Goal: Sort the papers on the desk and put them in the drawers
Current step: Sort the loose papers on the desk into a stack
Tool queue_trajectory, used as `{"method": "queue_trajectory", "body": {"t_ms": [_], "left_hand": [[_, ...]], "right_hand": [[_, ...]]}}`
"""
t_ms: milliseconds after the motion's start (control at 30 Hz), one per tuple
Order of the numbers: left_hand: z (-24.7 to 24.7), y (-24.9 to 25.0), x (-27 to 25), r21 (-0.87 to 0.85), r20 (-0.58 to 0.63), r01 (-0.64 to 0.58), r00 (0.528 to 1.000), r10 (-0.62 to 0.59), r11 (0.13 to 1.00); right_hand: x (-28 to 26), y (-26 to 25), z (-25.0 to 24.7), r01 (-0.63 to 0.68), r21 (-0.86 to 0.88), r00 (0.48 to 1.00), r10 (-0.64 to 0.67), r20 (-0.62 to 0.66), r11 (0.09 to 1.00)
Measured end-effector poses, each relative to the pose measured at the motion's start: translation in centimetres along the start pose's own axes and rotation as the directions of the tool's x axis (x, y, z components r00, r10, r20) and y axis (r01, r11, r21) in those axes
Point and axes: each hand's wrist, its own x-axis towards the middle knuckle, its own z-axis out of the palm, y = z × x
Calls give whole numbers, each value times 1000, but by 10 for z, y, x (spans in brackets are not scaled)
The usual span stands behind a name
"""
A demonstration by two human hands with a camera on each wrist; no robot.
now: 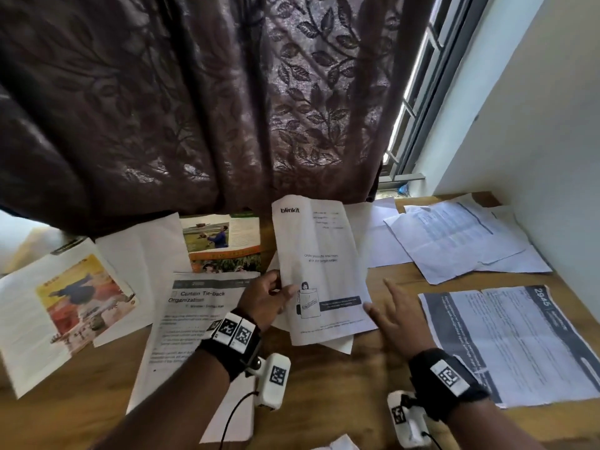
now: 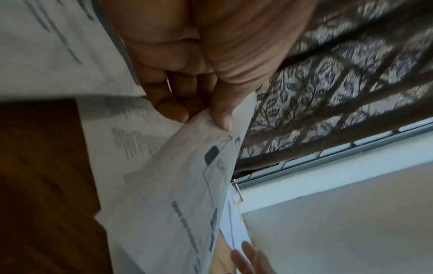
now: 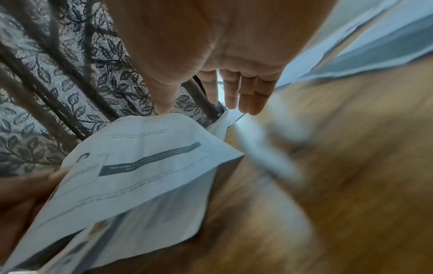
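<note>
Black wrist straps with white square-coded markers (image 1: 234, 332) sit closest to the head camera, one on each forearm. Beyond them, the left hand (image 1: 264, 298) pinches the lower left edge of a white printed sheet headed "blinkit" (image 1: 319, 271), thumb (image 2: 221, 111) on top and curled fingers beneath, lifting it tilted above the brown wooden desk (image 1: 373, 362). At least one more white sheet lies under it. The right hand (image 1: 397, 315) hovers just beside that sheet's right edge, fingers (image 3: 248, 96) straight and spread, holding nothing.

Other papers lie scattered on the desk: a white page titled "Curtain Tie-back Organization" (image 1: 194, 316) under the left wrist, a colour magazine page with a green field photo (image 1: 222, 240) behind it, a white sheet bearing an orange picture (image 1: 69, 306) at far left, a grey-banded form marked "2945" (image 1: 513, 342) at right, and a loose pile of white printed sheets (image 1: 457, 235) near the white wall (image 1: 535, 125). A dark brown leaf-patterned curtain (image 1: 194, 92) hangs behind the desk.
</note>
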Motion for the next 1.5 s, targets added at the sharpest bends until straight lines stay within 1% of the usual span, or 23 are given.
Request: {"method": "queue_trajectory", "body": {"t_ms": [33,100,167,200,333,367,400,500,600,633,700,833,900,967,1067,1100,1200,1300,1400,1500], "left_hand": [[-11,-2,-8,-25,1,5,1000,-5,1000],[-35,-6,-25,-68,3,5,1000,-5,998],[-58,-11,-40,-68,-3,-1,1000,0,998],[-72,-15,-49,-75,-9,0,1000,-1,997],[-111,-35,-74,-68,-35,31,999,-33,997],[-122,-43,-80,-62,-45,32,998,-35,998],[-134,-50,-87,-49,-61,31,998,-34,998],[-160,-69,-101,27,-91,31,995,-29,999],[-177,-86,-112,116,-72,53,996,-44,992],[-180,-92,-116,119,-58,70,996,-64,990],[-185,-104,-121,95,-31,117,993,-115,989],[-190,-121,-128,161,6,140,990,-143,977],[-194,-128,-129,179,0,151,988,-154,972],[-200,-135,-128,198,-31,144,990,-141,970],[-209,-137,-124,368,-87,120,992,-95,922],[-211,-137,-122,407,-88,114,992,-85,906],[-211,-138,-116,419,-36,89,996,-81,904],[-212,-143,-112,500,1,51,998,-59,864],[-211,-144,-111,503,60,35,995,-75,864],[-208,-150,-109,557,88,1,994,-61,831]], "right_hand": [[0,-13,2,-22,39,1000,21,16,999],[-4,-41,12,-97,202,992,80,93,975],[-10,-68,25,-180,400,974,107,198,899],[-14,-82,34,-207,474,966,101,239,856],[-21,-121,58,-313,665,942,132,309,679],[-24,-131,64,-318,676,941,133,312,664],[-28,-139,72,-320,674,940,132,315,666],[-41,-147,91,-284,588,943,108,316,757],[-55,-146,107,-237,455,943,91,319,858],[-61,-147,112,-231,407,941,97,324,884],[-72,-147,121,-245,365,928,109,356,898],[-88,-153,132,-241,188,910,154,386,952],[-90,-156,136,-218,136,918,156,364,966],[-90,-157,140,-195,104,933,152,327,975],[-88,-159,145,-191,77,937,158,311,979],[-87,-160,147,-186,72,939,156,306,980],[-86,-164,149,-178,71,945,150,291,981],[-86,-169,150,-172,59,943,147,298,983],[-84,-173,150,-166,44,946,147,288,985],[-83,-173,150,-164,20,942,151,301,986]]}}
